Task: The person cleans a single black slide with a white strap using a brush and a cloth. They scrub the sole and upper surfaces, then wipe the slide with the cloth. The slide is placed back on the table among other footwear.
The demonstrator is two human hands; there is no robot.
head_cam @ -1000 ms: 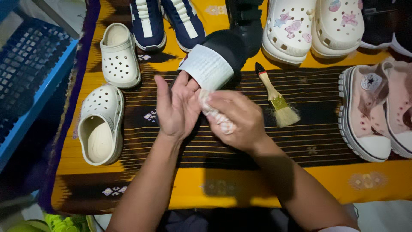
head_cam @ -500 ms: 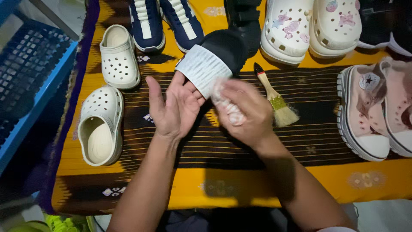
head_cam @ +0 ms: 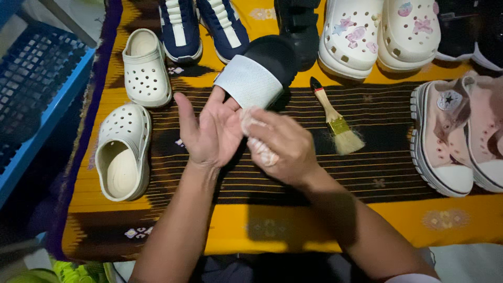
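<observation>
Near the middle of the woven cloth [head_cam: 314,230], the right hand [head_cam: 283,147] is clenching a crumpled pale wipe [head_cam: 258,147] and pressing it into the flat, spread palm of the left hand [head_cam: 212,131]. Most of the wipe is lying hidden under the fingers. A white-strapped black slide sandal [head_cam: 259,73] is resting just beyond the fingertips, and a paintbrush [head_cam: 335,118] is lying to the right. Shoes along the far edge are being cut off.

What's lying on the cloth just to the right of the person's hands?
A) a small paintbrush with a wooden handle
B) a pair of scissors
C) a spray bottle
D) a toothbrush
A: a small paintbrush with a wooden handle and pale bristles lies on the dark striped cloth, beside the right hand.
</observation>
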